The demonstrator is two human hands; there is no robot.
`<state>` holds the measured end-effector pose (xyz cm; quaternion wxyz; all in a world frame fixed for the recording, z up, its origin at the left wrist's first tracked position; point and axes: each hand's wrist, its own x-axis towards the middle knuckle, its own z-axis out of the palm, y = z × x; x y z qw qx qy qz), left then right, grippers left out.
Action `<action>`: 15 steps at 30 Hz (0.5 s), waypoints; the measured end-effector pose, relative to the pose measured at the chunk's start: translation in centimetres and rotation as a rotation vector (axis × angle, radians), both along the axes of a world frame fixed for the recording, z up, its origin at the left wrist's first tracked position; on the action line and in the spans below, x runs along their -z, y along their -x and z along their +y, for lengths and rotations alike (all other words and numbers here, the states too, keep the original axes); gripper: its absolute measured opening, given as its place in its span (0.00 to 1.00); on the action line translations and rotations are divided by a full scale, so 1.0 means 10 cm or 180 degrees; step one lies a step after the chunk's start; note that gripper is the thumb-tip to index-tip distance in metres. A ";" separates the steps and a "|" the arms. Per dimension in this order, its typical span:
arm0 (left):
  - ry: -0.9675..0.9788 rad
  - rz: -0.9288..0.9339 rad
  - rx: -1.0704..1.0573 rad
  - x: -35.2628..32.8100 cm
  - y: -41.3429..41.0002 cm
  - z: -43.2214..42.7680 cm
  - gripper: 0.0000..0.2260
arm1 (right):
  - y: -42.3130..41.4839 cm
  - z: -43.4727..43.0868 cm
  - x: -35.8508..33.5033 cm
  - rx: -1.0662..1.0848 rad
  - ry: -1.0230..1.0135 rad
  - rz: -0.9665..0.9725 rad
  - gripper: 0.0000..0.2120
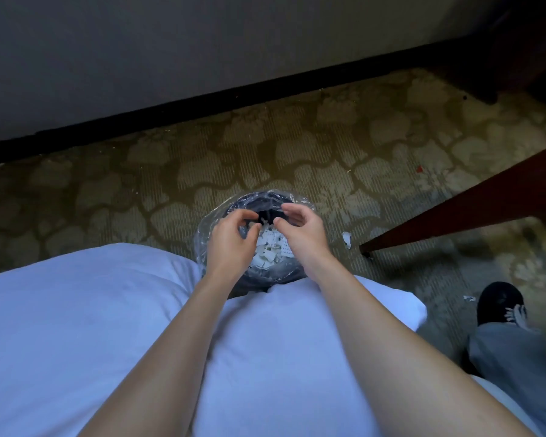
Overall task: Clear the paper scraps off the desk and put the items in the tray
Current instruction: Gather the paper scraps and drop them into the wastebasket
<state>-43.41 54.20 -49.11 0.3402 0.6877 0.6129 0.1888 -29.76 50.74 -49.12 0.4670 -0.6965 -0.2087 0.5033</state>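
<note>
A black shoe [498, 299] rests on patterned carpet [265, 146] beside white fabric [76, 316].

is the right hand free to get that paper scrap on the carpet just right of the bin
Probably yes. The right hand hovers over the bin holding nothing I can see, and the scrap lies on bare carpet beside the bin, short of the wooden leg, with nothing between them.

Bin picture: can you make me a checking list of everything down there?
Surface: patterned carpet.
Job's things: paper scraps lie inside the bag-lined waste bin.
Clutter: one torn scrap on the carpet right of the bin; a smaller scrap near the black shoe.
Hands: left hand and right hand over the bin, fingers loosely curled, nothing seen held.
Cables: nothing seen.
Surroundings: grey wall, wooden furniture leg at right.
</note>
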 end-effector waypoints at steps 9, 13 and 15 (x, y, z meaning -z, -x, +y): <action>-0.0313 0.0205 0.0636 -0.49 0.07 -0.31 0.18 | 0.09 -0.44 -0.59 -0.0195 -0.0253 -0.0253 0.14; -0.0562 0.0280 0.0858 -0.82 0.12 -0.43 0.19 | 0.11 -0.67 -0.90 -0.0279 -0.0361 -0.0388 0.15; -0.0631 0.0296 0.0979 -0.97 0.13 -0.53 0.19 | 0.06 -0.80 -1.07 -0.0323 -0.0425 -0.0477 0.15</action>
